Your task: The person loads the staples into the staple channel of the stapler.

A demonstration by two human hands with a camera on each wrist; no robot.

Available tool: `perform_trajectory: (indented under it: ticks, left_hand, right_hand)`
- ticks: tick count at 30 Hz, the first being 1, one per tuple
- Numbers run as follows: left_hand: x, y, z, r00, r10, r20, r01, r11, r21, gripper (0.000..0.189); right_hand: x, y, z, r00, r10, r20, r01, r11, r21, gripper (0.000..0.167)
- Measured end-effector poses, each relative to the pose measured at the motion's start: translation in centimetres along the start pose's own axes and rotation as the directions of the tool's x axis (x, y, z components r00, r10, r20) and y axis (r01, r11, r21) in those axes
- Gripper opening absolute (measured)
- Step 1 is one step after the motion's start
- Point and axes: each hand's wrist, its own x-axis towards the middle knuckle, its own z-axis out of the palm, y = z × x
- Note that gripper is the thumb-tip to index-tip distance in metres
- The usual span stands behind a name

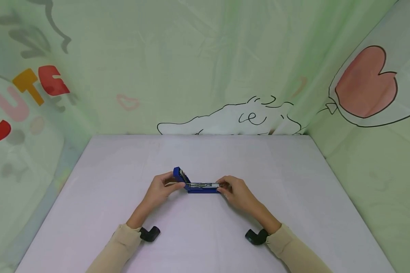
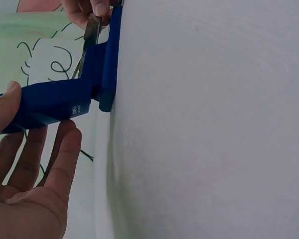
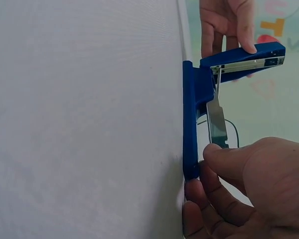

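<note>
Head view: I count one blue stapler (image 1: 204, 191), mid-table, hinged apart. Its single top arm (image 1: 176, 172) tilts up at the left; its base lies along the white table (image 1: 205, 239). Two hands on it. Left hand (image 1: 160, 189): thumb and fingers closed to the arm's thickness, pinching it. Right hand (image 1: 238, 192): thumb and fingers nearly together, gripping the base end. Also two beige sleeves (image 1: 117, 244) and two black wrist pieces (image 1: 151, 234). Pale green curtain (image 1: 174, 57) around the table; one large pink heart (image 1: 365, 81) on its right side.

Left wrist view: small white lettering on the arm. I see the left thumb on one face, fingers near the other. Arm and hinge block part of my view of the stapler's inside.

Right wrist view: one metal tray (image 3: 217, 124) beside the base, one thin rod (image 3: 219, 84) running from it toward the arm. Right thumb at the tray's end, fingers by the base tip, covering both ends. I cannot tell whether the tray holds staples.
</note>
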Motion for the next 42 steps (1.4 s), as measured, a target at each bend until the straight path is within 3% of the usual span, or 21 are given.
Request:
perform_trajectory:
  ticks: [5,15,42]
  left_hand:
    - [0.0,0.4,0.3,1.0,-0.03,-0.001,0.03,0.999,0.04,0.039]
    - [0.2,0.8,0.6,1.0,-0.009,0.016,0.009,0.999,0.052,0.039]
    - [0.8,1.8,1.9,0.999,-0.038,0.005,0.037,0.99,0.133,0.048]
  right_hand:
    - [0.0,0.1,0.1,1.0,-0.001,0.003,0.001,1.0,0.003,0.019]
    - [0.0,0.1,0.1,1.0,0.014,0.009,-0.014,1.0,0.009,0.018]
    - [0.0,0.3,0.1,0.999,0.033,0.01,-0.033,0.999,0.001,0.02]
